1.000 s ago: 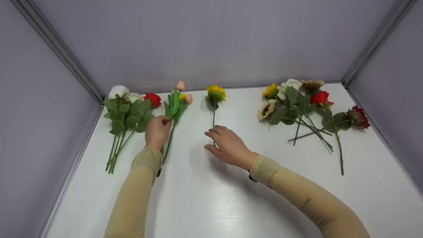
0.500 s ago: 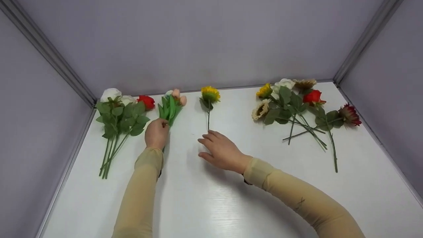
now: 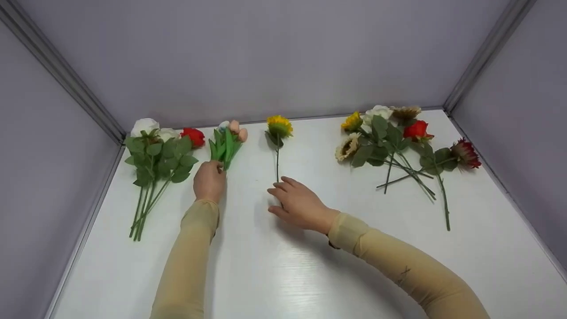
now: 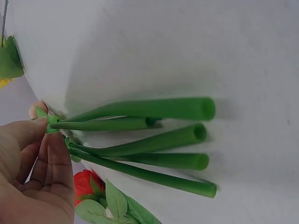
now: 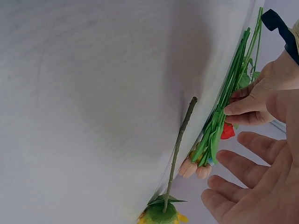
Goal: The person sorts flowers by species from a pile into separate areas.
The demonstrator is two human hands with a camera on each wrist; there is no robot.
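My left hand (image 3: 209,182) pinches a small bunch of tulips (image 3: 227,144), just below the leaves, between thumb and fingers. Pink heads and a pale blue one lie together toward the back wall. Several thick green stems (image 4: 182,107) stick out past the hand in the left wrist view. My right hand (image 3: 303,206) hovers over the lower stem of a single sunflower (image 3: 279,127), fingers spread and loosely bent. In the right wrist view, that hand's fingers (image 5: 240,163) are apart from the sunflower stem (image 5: 180,140) and hold nothing.
White roses (image 3: 145,127) and a red rose (image 3: 192,137) lie at the left. To the right lies a crossed heap with a cream sunflower (image 3: 347,147), a white rose (image 3: 378,114) and another red rose (image 3: 417,130). A dark red flower (image 3: 466,153) lies farthest right. Grey walls (image 3: 283,57) enclose the table.
The tulips have slid slightly toward me in my left hand's grip, and their heads sit closer together. My right hand has drawn back a little along the sunflower stem. The view has shifted slightly.
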